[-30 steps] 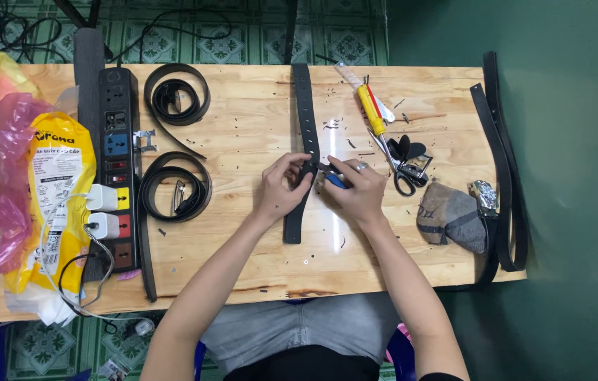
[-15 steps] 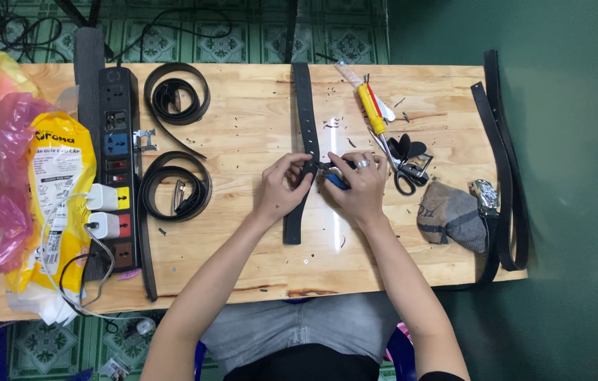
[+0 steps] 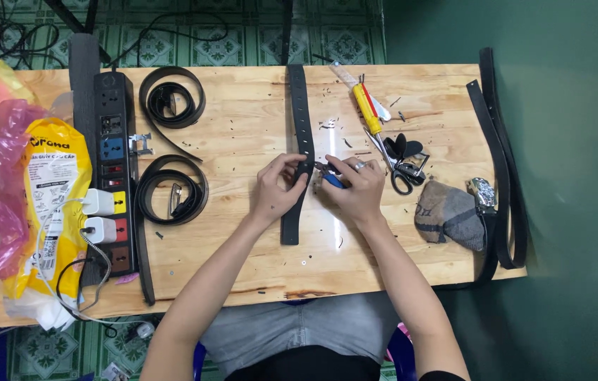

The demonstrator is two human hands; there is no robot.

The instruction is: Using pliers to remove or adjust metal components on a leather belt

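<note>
Hands barely moved since a second ago. Left hand (image 3: 278, 189) pinches the black belt (image 3: 299, 152) on the table (image 3: 242, 134); right hand (image 3: 355, 189) stays closed around blue-handled pliers (image 3: 328, 176) at the belt's edge.

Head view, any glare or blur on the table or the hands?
Head view: a pale sheen streaks the wooden table just below the right hand; both hands, left hand included, and the black belt look sharp; the edges bow slightly, like wide-angle distortion.
</note>
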